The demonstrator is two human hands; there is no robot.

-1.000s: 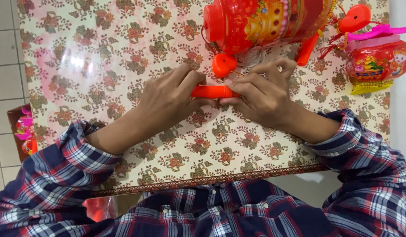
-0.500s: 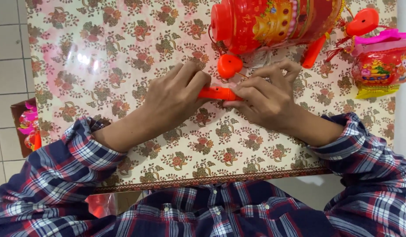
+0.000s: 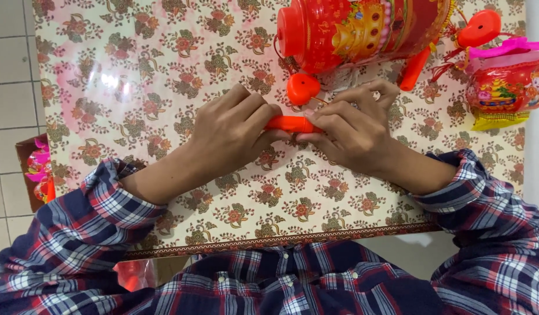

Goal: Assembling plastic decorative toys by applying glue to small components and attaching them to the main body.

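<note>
From the head view, your left hand (image 3: 231, 131) and right hand (image 3: 354, 131) meet over the middle of the surface (image 3: 135, 87), which wears a floral cover. Each grip is closed on one end of a short orange-red stick (image 3: 290, 123): the left fingers wrap over its left end, the right thumb and fingertips pinch its right end. The stick lies level between them, just above the cloth.

Just beyond the stick sits a small red heart-shaped piece (image 3: 302, 88), near your right fingertips but apart from them. Farther off lies a large red lantern (image 3: 362, 29), tipped on its side, its round end cap toward the left. What it holds inside cannot be seen. Beside it, on the right, a second orange stick (image 3: 414, 69) leans under the lantern's edge, and another red heart piece (image 3: 478, 28) lies at the far right with cords and a tassel around it. A smaller red lantern in a clear wrapper (image 3: 505, 87), with a pink ribbon, rests at the right edge.

Watch these risks: if you bend or twist the stick hard, it looks thin enough to snap or slip out of your pinch. Your right knuckles are close to the thin cords by the lantern, so a quick pull could snag them and drag the lantern, which could roll on its side.
</note>
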